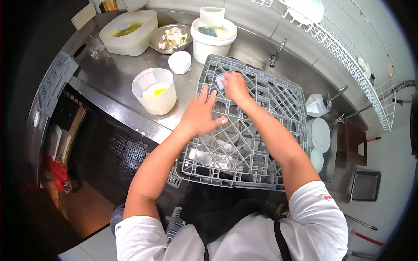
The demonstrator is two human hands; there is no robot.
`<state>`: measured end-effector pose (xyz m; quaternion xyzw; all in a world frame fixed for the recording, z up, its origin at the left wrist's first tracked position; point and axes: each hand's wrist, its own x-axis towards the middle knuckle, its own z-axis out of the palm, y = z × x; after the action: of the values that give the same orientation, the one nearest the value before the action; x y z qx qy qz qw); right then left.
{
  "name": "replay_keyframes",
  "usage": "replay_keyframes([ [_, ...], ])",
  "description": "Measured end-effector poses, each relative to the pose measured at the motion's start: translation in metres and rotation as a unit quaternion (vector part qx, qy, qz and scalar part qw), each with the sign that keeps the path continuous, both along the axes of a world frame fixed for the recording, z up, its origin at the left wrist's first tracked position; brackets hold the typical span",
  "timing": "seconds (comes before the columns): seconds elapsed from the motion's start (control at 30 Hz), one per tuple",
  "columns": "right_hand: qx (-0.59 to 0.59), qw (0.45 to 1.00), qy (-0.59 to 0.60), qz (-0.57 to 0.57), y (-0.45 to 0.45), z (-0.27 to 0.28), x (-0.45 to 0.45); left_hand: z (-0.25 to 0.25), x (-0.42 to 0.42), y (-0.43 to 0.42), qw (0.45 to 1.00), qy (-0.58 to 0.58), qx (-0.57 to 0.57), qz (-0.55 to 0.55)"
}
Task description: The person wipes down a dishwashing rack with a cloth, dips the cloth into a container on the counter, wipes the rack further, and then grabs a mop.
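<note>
A grey plastic dish rack (252, 167) with a lattice base lies over the sink area in front of me. My left hand (200, 114) is open on its left side, fingers spread over the lattice. My right hand (235, 86) is closed round a small, pale, crumpled piece (220, 81), perhaps a cloth or scouring pad, against the far left part of the rack. Most of that piece is hidden by my fingers. Left of the rack stands a translucent plastic tub (155, 98) with something white and yellow inside.
Behind stand small white bowls (180, 63), a metal bowl of scraps (171, 38), a white bucket (212, 45) and a large plastic container (129, 39). White plates (320, 135) sit in the sink at right, near the taps (278, 52). A wire shelf (348, 58) hangs above.
</note>
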<state>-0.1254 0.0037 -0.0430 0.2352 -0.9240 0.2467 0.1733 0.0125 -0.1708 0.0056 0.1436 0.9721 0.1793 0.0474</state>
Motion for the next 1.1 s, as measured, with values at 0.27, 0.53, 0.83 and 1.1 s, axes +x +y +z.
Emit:
replay_keyframes([
  [0.27, -0.083, 0.962, -0.258, 0.018, 0.009, 0.056, 0.015, -0.004, 0.003, 0.001, 1.000, -0.005, 0.018, 0.007],
  [0.53, 0.092, 0.986, -0.135, -0.017, -0.023, 0.032, -0.021, -0.003, 0.006, 0.004, 1.000, -0.013, 0.005, 0.022],
  [0.83, -0.020, 0.988, -0.017, -0.153, -0.024, -0.004, -0.016, 0.005, 0.025, 0.008, 0.999, -0.016, 0.004, 0.035],
  [1.1, -0.237, 0.957, -0.098, -0.139, -0.016, 0.000, -0.034, 0.017, 0.091, 0.013, 0.997, 0.031, -0.062, 0.020],
])
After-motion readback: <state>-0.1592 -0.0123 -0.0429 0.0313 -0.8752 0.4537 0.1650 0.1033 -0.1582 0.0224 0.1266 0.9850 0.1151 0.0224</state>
